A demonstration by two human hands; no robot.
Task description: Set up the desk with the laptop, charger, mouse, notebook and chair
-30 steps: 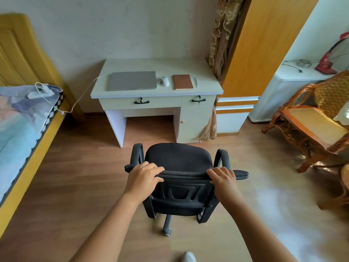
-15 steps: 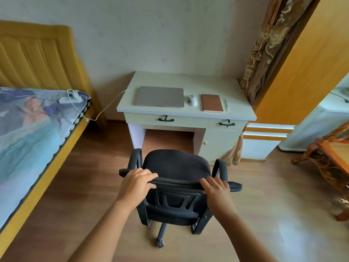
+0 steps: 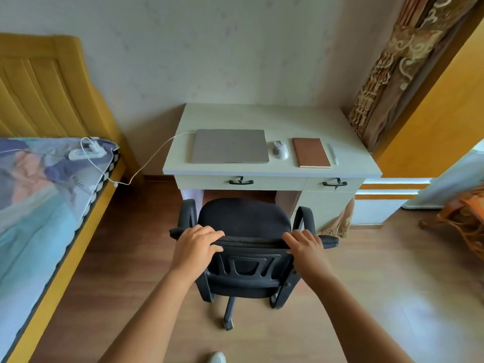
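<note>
Both hands are gripping the chair (image 3: pixel 245 221) backrest top, the left hand (image 3: pixel 195 244) and right hand (image 3: pixel 305 248) curling fingers over its edge. The chair is sitting just before the desk (image 3: pixel 301 121), where the closed laptop (image 3: pixel 230 145), mouse (image 3: pixel 279 149) and notebook (image 3: pixel 311 152) are lying.

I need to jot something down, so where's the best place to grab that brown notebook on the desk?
Take the notebook by its near short edge, reaching in from the front of the desk. It lies flat and closed with that edge close to the desk's front; the mouse and pen flank its long sides.
</note>
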